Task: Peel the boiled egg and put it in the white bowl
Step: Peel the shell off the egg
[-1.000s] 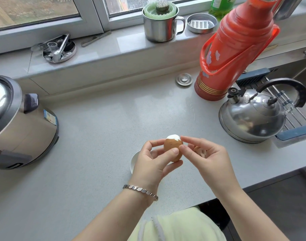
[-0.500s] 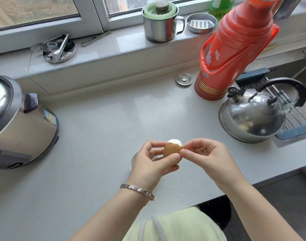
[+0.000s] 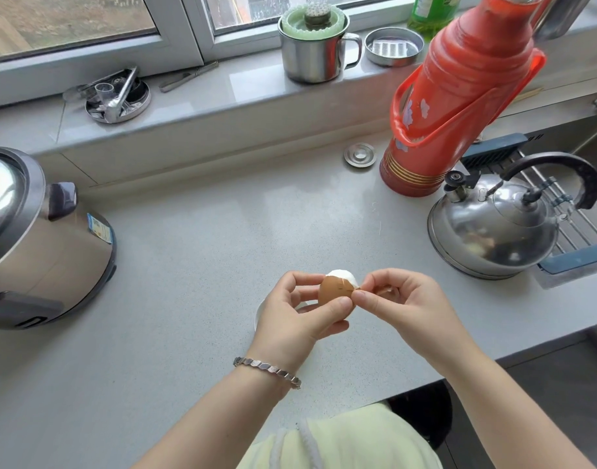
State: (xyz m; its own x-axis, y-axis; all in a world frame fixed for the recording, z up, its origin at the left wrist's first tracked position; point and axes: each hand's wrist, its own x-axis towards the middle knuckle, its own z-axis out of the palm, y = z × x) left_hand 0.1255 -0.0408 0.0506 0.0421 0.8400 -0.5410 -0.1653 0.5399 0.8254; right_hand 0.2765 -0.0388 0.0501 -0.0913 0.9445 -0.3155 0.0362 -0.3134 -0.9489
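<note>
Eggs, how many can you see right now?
1. The boiled egg is held between the left hand and right hand, above the white bowl; the hands hide most of the bowl, so more might be inside.

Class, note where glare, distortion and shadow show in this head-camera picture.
Head view: daylight glares on the steel kettle and silver rice cooker; wide-angle distortion tilts the red plastic thermos; soft shadows; left hand hides most of the white bowl.
</note>
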